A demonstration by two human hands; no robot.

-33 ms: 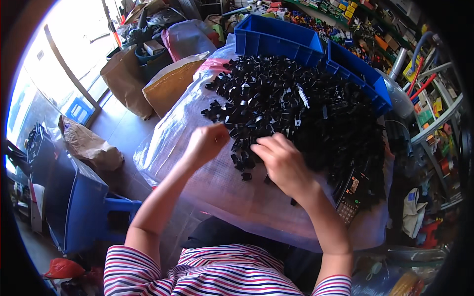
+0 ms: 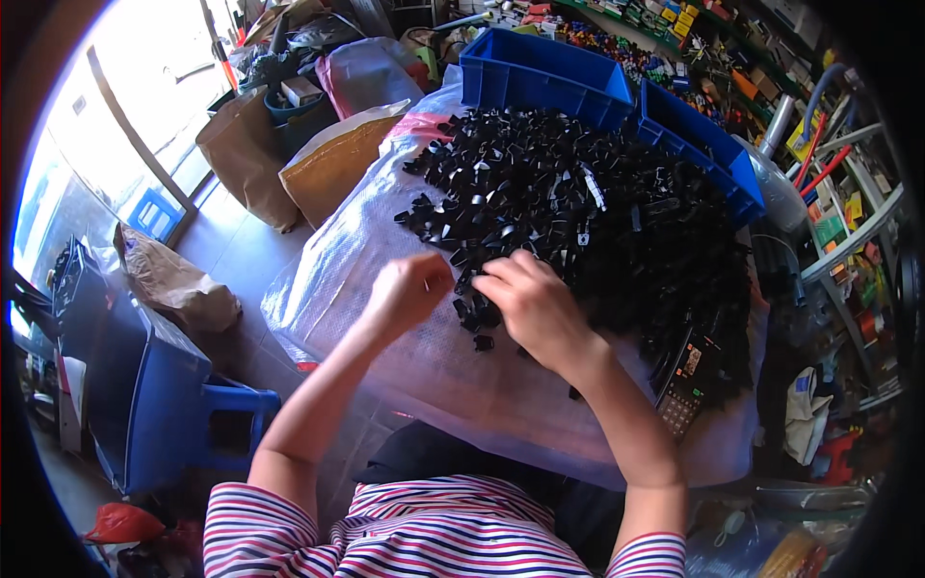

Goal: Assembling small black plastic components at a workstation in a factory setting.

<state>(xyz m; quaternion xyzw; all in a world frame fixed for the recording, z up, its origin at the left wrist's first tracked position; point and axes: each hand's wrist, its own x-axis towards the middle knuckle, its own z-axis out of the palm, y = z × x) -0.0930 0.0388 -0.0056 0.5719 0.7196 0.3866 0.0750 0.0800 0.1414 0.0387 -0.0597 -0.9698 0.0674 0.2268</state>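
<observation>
- Here's my left hand (image 2: 412, 289) curled, my right hand (image 2: 532, 306) pinched narrow just beside it; blurred fingertips, so I can't tell if either holds anything.
- Black pieces (image 2: 525, 188) sit heaped beyond, on the white woven sheet (image 2: 339, 252).
- Light, stiff, slightly slick, I'd judge: best pinched by the edges.

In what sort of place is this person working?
Probably a small workshop or storeroom: a large heap of small black parts, blue bins just behind it, and many small colourful goods in the background suggest this.
</observation>
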